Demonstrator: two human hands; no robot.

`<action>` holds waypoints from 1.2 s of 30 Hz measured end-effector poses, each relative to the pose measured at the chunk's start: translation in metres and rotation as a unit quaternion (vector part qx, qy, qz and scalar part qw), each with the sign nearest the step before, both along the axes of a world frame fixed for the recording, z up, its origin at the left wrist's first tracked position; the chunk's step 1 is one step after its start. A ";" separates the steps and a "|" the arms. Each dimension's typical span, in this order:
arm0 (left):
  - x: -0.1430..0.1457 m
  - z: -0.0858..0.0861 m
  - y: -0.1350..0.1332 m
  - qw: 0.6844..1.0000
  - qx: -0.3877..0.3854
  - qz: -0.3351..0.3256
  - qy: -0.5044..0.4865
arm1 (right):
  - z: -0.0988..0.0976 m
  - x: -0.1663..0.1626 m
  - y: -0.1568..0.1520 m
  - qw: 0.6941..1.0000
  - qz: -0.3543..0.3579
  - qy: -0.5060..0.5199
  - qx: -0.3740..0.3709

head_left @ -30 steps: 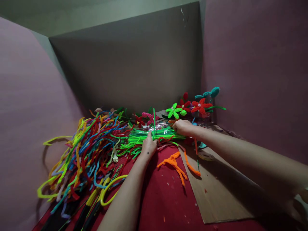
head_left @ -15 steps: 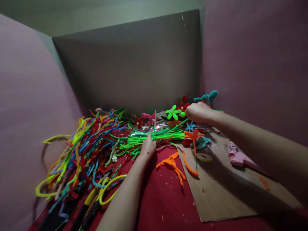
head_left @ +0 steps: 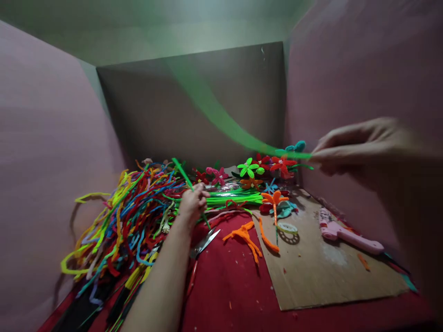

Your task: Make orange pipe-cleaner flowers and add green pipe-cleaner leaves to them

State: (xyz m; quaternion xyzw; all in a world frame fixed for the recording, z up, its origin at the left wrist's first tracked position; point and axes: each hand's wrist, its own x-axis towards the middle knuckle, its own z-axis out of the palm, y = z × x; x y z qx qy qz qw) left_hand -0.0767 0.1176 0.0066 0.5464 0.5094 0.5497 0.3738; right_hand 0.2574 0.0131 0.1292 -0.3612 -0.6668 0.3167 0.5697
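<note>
My right hand, raised at the right and partly blurred, pinches one end of a green pipe cleaner. The strand sweeps up and left in a motion smear, its far end too faint to make out. My left hand is closed around a shorter-looking green pipe cleaner, which sticks out above and below the fist. Just right of this hand lies a bundle of bright green pipe cleaners, with shiny clear wrapping behind it. Scissors rest beside my left forearm, blades showing.
A heap of multicoloured pipe cleaners fills the left. Fuzzy flowers, among them a green one and an orange one, stand behind. Cardboard on the red cloth bears a pink glue gun and a tape roll.
My right hand has drawn a green pipe cleaner from the bundle and moved right, nearer the camera. My left hand has shifted left with its green pipe cleaner, and the scissors have come into view.
</note>
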 end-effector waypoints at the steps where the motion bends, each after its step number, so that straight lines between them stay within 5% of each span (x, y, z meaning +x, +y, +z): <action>1: -0.010 0.013 -0.008 1.000 0.012 -0.009 -0.022 | -0.011 -0.009 0.006 0.997 0.052 -0.022 -0.053; 3: -0.026 0.036 -0.027 0.998 0.022 -0.039 -0.042 | -0.035 -0.023 0.020 0.980 0.134 -0.030 -0.146; 5: -0.031 0.049 -0.048 0.990 -0.006 -0.139 -0.033 | -0.057 -0.031 0.036 0.965 0.174 -0.015 -0.196; 9: -0.007 0.042 -0.080 0.946 -0.066 -0.297 0.109 | -0.087 -0.039 0.058 0.954 0.200 0.020 -0.224; 15: 0.038 0.014 -0.085 0.879 0.075 -0.172 0.439 | -0.099 -0.043 0.063 0.933 0.238 0.108 -0.247; 20: 0.046 0.016 -0.082 0.911 0.040 -0.221 0.346 | -0.109 -0.043 0.066 0.909 0.247 0.229 -0.246; 24: 0.051 0.026 -0.081 0.951 0.102 -0.046 0.290 | -0.118 -0.051 0.068 0.889 0.229 0.314 -0.243; 28: 0.066 0.033 -0.084 0.914 0.155 0.082 0.367 | -0.123 -0.076 0.058 0.883 0.263 0.301 -0.246; 32: 0.082 0.025 -0.085 0.896 0.084 0.048 0.433 | -0.127 -0.104 0.046 0.894 0.273 0.296 -0.198; 36: 0.083 0.013 -0.081 0.945 0.055 -0.037 0.320 | -0.135 -0.115 0.045 0.905 0.235 0.307 -0.176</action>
